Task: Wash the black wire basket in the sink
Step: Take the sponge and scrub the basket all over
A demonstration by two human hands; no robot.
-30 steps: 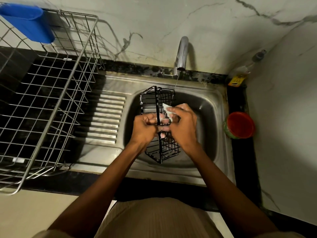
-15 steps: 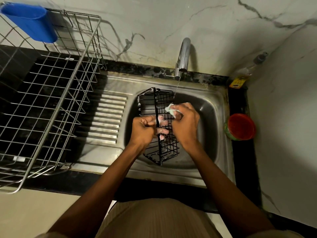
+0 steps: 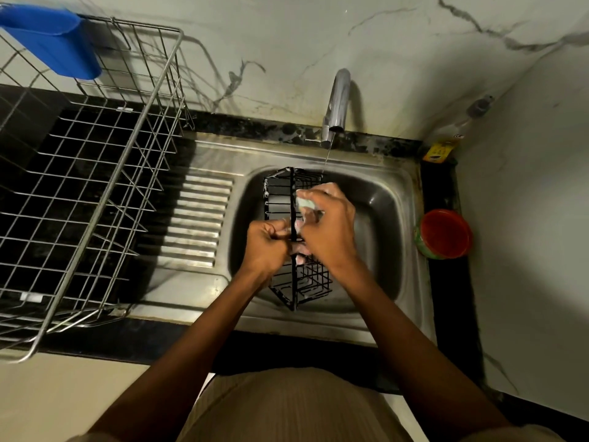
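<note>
Over the sink [image 3: 401,199], the right hand [image 3: 328,224] has slid its pale scrubber [image 3: 304,202] from the middle of the black wire basket [image 3: 294,275] up toward the far end, so scrubbing looks partway through. The left hand [image 3: 266,245] is closed around the basket's middle bar, holding it on edge inside the bowl; the right is closed on the scrubber. A thin stream runs from one tap [image 3: 336,103]. One steel drying rack [image 3: 95,193], one blue cup [image 3: 54,46], one red-lidded tub [image 3: 444,232], one bottle [image 3: 452,135]
</note>
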